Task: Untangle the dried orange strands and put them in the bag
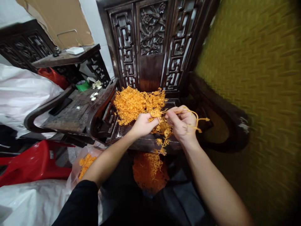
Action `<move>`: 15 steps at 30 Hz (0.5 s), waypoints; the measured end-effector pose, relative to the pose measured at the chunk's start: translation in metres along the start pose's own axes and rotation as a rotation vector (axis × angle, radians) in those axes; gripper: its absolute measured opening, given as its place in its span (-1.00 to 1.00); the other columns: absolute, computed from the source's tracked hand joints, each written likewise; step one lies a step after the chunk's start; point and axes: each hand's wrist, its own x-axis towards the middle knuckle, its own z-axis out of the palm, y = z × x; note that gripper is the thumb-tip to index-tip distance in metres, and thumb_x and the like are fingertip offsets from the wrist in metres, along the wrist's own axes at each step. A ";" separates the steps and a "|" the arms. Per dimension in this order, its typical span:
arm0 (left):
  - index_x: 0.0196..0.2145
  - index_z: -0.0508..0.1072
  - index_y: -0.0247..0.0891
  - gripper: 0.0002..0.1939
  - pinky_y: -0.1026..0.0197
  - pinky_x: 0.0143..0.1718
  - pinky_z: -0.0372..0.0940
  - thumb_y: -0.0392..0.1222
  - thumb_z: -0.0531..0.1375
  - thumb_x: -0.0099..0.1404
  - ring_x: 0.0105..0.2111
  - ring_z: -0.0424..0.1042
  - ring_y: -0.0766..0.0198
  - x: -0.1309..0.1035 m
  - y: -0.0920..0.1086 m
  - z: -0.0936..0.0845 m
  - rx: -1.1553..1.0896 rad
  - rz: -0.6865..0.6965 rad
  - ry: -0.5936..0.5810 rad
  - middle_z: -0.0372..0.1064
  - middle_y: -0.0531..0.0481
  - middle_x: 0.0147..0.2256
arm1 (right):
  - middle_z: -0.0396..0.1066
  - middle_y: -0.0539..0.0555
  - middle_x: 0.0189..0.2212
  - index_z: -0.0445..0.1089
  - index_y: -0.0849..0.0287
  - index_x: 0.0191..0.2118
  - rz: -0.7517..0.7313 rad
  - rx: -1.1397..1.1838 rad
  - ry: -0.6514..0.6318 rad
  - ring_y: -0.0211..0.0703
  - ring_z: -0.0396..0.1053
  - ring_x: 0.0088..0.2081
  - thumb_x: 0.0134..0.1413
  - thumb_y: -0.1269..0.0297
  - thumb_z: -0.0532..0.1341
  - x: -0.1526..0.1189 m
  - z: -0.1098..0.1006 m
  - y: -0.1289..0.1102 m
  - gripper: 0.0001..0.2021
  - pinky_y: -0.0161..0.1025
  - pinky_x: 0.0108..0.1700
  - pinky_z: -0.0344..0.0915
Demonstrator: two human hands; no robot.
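at the centre of the frame, two hands work among tangled orange sprigs

the knack here looks to be a light, steady pull: one side pinned close to the joint, the other easing the thin stem (197, 116) along its own line, since a sideways tug could snap the fine branches or drag in their neighbours. it would probably help to lift the loose strand (161, 142) that dangles below the fingers, so it does not snag on the seat edge.

the left hand (144, 125) is closed in a pinch, thumb against fingers, grasping an orange bunch (155, 113). the right hand (184, 125), just beside it, is curled tight with its fingertips on the thin stem, whose forked ends loop out past the knuckles to the right. neither is released.

behind them, in the middle of the frame, the orange heap (130, 105) lies on the seat of a dark carved chair (150, 70); more orange pieces (86, 163) sit in a clear bag (74, 166) at lower left.
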 end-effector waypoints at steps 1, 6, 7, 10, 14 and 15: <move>-0.49 0.44 -0.32 -0.72 0.27 -0.38 0.20 -0.08 0.18 0.29 -0.46 0.29 0.34 -0.002 0.004 -0.001 0.023 -0.028 -0.028 0.35 0.05 -0.51 | 0.40 -0.03 -0.47 0.32 0.13 -0.39 -0.025 -0.010 0.055 -0.39 0.11 -0.60 0.07 0.14 0.42 0.003 -0.003 0.002 -0.71 -0.33 -0.56 0.04; -0.62 0.26 -0.27 -0.69 0.29 -0.57 -0.06 -0.17 0.13 0.25 -0.65 0.05 0.44 -0.012 0.016 -0.007 -0.032 -0.171 -0.221 0.10 0.14 -0.68 | 0.36 -0.05 -0.51 0.28 0.11 -0.41 -0.154 0.008 0.352 -0.38 0.15 -0.59 0.00 0.15 0.46 0.029 -0.036 0.001 -0.67 -0.33 -0.58 0.03; -0.61 0.25 -0.26 -0.70 0.30 -0.58 -0.07 -0.19 0.13 0.25 -0.66 0.04 0.44 -0.013 0.015 -0.008 -0.092 -0.189 -0.253 0.08 0.15 -0.69 | 0.35 -0.07 -0.53 0.26 0.10 -0.41 -0.170 0.023 0.397 -0.39 0.11 -0.61 -0.01 0.15 0.46 0.034 -0.043 -0.001 -0.66 -0.33 -0.59 0.01; -0.58 0.19 -0.24 -0.70 0.32 -0.60 -0.07 -0.20 0.13 0.28 -0.69 0.07 0.47 -0.008 0.005 -0.013 -0.289 -0.211 -0.242 0.06 0.16 -0.68 | 0.35 -0.09 -0.56 0.22 0.09 -0.43 -0.153 0.081 0.379 -0.43 0.02 -0.66 -0.06 0.15 0.48 0.038 -0.056 -0.006 -0.61 -0.33 -0.60 -0.02; -0.45 0.29 -0.25 -0.81 0.35 -0.67 -0.11 -0.17 0.14 0.32 -0.71 0.23 0.45 0.003 -0.005 -0.015 -0.350 -0.264 -0.147 0.34 0.05 -0.55 | 0.35 -0.11 -0.56 0.20 0.10 -0.43 -0.088 0.153 0.226 -0.43 0.04 -0.65 -0.13 0.11 0.52 0.027 -0.043 -0.011 -0.55 -0.36 -0.60 0.03; -0.41 0.33 -0.25 -0.83 0.35 -0.69 -0.12 -0.15 0.15 0.32 -0.70 0.27 0.43 0.004 -0.006 -0.015 -0.342 -0.271 -0.155 0.41 0.02 -0.51 | 0.34 -0.12 -0.56 0.19 0.10 -0.43 -0.059 0.177 0.177 -0.43 0.05 -0.65 -0.13 0.10 0.52 0.024 -0.036 -0.012 -0.54 -0.36 -0.60 0.04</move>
